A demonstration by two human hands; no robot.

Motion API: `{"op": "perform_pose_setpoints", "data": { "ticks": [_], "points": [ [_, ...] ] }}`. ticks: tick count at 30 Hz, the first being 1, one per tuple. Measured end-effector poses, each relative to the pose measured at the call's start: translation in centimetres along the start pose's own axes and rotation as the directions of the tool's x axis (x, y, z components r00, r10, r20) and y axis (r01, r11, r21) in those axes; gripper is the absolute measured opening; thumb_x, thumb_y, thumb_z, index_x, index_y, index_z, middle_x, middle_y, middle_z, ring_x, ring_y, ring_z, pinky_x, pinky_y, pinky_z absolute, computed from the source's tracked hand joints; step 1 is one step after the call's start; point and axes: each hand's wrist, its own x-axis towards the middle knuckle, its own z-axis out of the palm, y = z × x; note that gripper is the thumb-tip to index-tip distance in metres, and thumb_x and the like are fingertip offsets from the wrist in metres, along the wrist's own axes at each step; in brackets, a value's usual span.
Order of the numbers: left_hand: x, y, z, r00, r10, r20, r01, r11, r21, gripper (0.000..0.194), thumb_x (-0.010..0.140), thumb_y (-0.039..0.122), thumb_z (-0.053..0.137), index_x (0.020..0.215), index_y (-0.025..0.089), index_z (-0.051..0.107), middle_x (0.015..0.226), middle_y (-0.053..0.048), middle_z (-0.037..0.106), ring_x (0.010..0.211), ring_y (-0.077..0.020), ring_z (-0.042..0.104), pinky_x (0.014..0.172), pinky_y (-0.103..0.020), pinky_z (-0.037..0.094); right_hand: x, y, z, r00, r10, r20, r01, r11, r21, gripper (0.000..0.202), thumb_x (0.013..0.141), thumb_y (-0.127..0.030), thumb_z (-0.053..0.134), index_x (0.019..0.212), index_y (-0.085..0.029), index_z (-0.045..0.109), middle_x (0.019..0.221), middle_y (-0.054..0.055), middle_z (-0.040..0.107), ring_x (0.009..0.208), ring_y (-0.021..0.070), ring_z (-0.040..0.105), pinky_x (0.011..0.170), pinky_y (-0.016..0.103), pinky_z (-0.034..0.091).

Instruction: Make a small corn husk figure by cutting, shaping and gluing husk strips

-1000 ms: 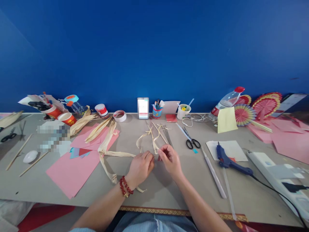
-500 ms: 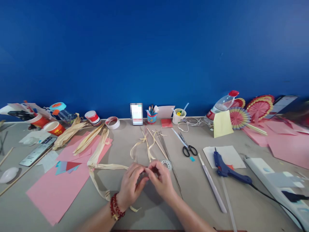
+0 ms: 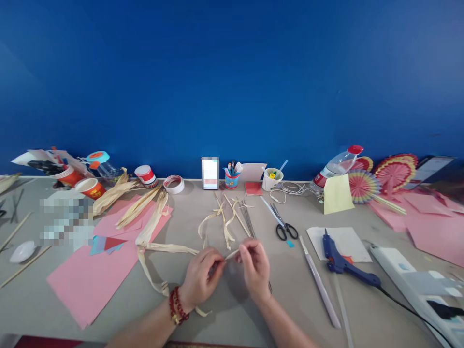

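Note:
My left hand (image 3: 203,274), with a red bead bracelet at the wrist, pinches one end of a thin pale strip (image 3: 232,254). The strip's other end is between the thumb and fingers of my right hand (image 3: 255,268), a short gap away. To the left, a knotted corn husk (image 3: 155,220) trails long strips, one of which runs behind my left hand. Beyond my hands lie knotted husk strips (image 3: 220,212), a thin wooden stick (image 3: 237,215) and several dark wires (image 3: 248,221), partly hidden by my right hand.
At right lie black-handled scissors (image 3: 286,231), a lilac-handled knife (image 3: 321,285), a blue glue gun (image 3: 348,268) and a white power strip (image 3: 413,285). Pink paper (image 3: 92,280) covers the left. Along the blue wall stand a phone (image 3: 210,173), a pen cup (image 3: 232,181) and a bottle (image 3: 335,166).
My hands, close together before, are now apart with the pale strip showing between them. My right hand has moved right. The white ring near it is no longer visible. The view has shifted slightly.

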Motion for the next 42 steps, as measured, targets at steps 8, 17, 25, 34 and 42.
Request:
{"op": "perform_pose_setpoints", "data": {
  "ticks": [8,17,25,34,42],
  "points": [
    [0.5,4.2,-5.9,0.96,-0.218,-0.177,0.157,0.939,-0.307,0.019,0.1,0.023,0.041,0.109,0.019,0.057,0.101,-0.008,0.064,0.072,-0.014,0.063,0.069,-0.028,0.053,1.5,-1.2,-1.6,0.982,-0.008,-0.186,0.021,0.998,0.067,0.017,0.092,-0.035,0.064,0.084,-0.021,0.057,0.061,-0.005,0.055,0.057,0.0134,0.056,0.056,0.025,0.044],
    [-2.2,-2.7,-8.9,0.956,-0.132,0.261,-0.063,0.777,0.626,0.028,0.092,0.015,0.053,0.118,0.024,0.063,0.119,-0.008,0.067,0.114,-0.027,0.059,0.104,-0.053,0.037,1.1,-0.4,-1.2,1.0,-0.025,0.0,0.025,0.994,-0.109,0.025,0.088,-0.043,0.065,0.082,-0.02,0.058,0.063,-0.003,0.057,0.055,0.0132,0.053,0.053,0.025,0.042],
    [-2.0,-6.3,-10.7,0.947,-0.133,0.292,-0.105,0.731,0.674,0.029,0.092,0.009,0.048,0.111,0.022,0.066,0.11,-0.008,0.067,0.107,-0.0244,0.059,0.096,-0.043,0.042,1.2,0.6,-1.5,0.998,-0.023,0.064,0.036,0.976,-0.215,0.025,0.088,-0.042,0.063,0.081,-0.019,0.057,0.066,-0.001,0.055,0.056,0.0133,0.052,0.052,0.025,0.041],
    [-0.5,-3.7,-8.7,0.873,-0.023,0.486,-0.261,0.821,0.508,0.025,0.091,0.012,0.051,0.1,0.024,0.071,0.098,-0.006,0.064,0.091,-0.0227,0.059,0.082,-0.036,0.044,1.1,0.6,-1.4,0.991,-0.032,0.129,0.065,0.963,-0.263,0.022,0.089,-0.039,0.062,0.079,-0.02,0.058,0.068,-0.001,0.056,0.057,0.0133,0.053,0.053,0.025,0.042],
    [0.1,-4.1,-10.0,0.924,0.044,0.38,-0.225,0.865,0.448,0.031,0.093,0.011,0.047,0.108,0.025,0.069,0.105,-0.005,0.069,0.094,-0.0209,0.063,0.083,-0.034,0.047,2.5,-0.9,-0.3,0.967,0.058,0.248,0.038,0.93,-0.366,0.018,0.089,-0.036,0.059,0.081,-0.02,0.061,0.068,0.001,0.063,0.059,0.0161,0.06,0.054,0.025,0.045]
  ]
}}
